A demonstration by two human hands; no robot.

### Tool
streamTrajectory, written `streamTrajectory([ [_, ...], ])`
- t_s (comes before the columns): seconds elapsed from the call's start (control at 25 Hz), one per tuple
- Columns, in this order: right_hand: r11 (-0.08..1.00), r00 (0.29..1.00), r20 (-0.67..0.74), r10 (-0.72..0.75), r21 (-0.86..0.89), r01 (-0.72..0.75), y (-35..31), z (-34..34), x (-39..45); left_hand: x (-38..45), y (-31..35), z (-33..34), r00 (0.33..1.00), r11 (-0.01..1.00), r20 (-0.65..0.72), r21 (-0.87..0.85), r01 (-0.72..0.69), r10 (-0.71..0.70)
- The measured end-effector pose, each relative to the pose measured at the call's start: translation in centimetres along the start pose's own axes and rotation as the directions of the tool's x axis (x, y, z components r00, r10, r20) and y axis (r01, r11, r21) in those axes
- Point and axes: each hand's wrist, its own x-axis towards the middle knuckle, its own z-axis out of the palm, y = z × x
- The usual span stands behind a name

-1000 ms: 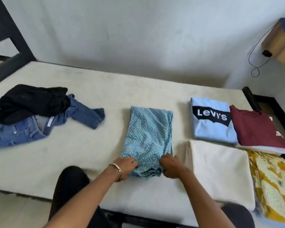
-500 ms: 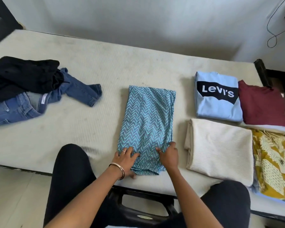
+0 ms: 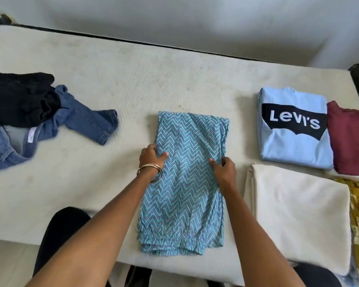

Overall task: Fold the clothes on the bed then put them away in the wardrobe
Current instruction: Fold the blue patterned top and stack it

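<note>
A: What do the fingers have?

B: The left hand (image 3: 151, 157) and right hand (image 3: 224, 169) each pinch a side edge of the zigzag-print trousers (image 3: 187, 183), thumbs on top, fingers curled under.

A: Risk?

B: An uneven lift could skew the fold; just right of the right fingers lies the cream cloth (image 3: 298, 208), which a swing might ruffle.

Seven garments (image 3: 187, 172) — two hands (image 3: 151, 158)
</note>
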Motion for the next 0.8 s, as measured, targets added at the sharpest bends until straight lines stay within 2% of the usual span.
streamTrajectory([
  [0.12,0.996,0.998,-0.061,0.002,0.091,0.003,-3.4,0.4,4.1,5.4,3.0,0.7,0.999,0.999,-0.043,-0.03,0.019,-0.021],
  [0.24,0.998,0.994,-0.109,0.021,0.064,-0.014,-5.5,0.9,8.3,9.4,5.6,1.2,0.994,0.995,-0.094,-0.092,0.041,-0.05],
  [0.36,0.997,0.994,-0.107,0.023,0.071,-0.015,-7.1,0.9,11.1,12.1,7.7,1.2,0.991,0.984,-0.135,-0.177,-0.015,-0.009],
  [0.48,0.995,0.993,-0.114,-0.034,0.094,0.044,-8.1,0.6,12.9,13.2,7.9,0.9,0.982,0.939,-0.188,-0.342,-0.041,-0.026],
  [0.6,0.992,0.983,-0.154,-0.1,0.055,0.109,-8.3,0.8,12.6,13.2,6.7,0.8,0.987,0.932,-0.159,-0.356,-0.064,0.007],
  [0.64,0.993,0.98,-0.169,-0.105,0.034,0.112,-8.0,1.1,11.7,12.5,6.5,0.8,0.988,0.942,-0.155,-0.331,-0.066,0.014],
  [0.68,0.989,0.97,-0.192,-0.146,-0.026,0.144,-7.3,1.6,10.4,11.5,6.1,0.9,0.978,0.968,-0.204,-0.232,-0.095,0.047],
  [0.72,0.966,0.947,-0.212,-0.242,-0.141,0.215,-6.3,2.4,8.8,9.9,5.6,1.3,0.945,0.984,-0.292,-0.059,-0.17,0.145],
  [0.76,0.911,0.906,-0.204,-0.371,-0.271,0.312,-5.1,3.3,6.7,7.8,5.0,1.8,0.885,0.952,-0.352,0.138,-0.272,0.304],
  [0.8,0.826,0.853,-0.148,-0.501,-0.375,0.42,-3.8,4.2,4.3,5.1,4.4,2.4,0.804,0.87,-0.344,0.282,-0.404,0.484],
])
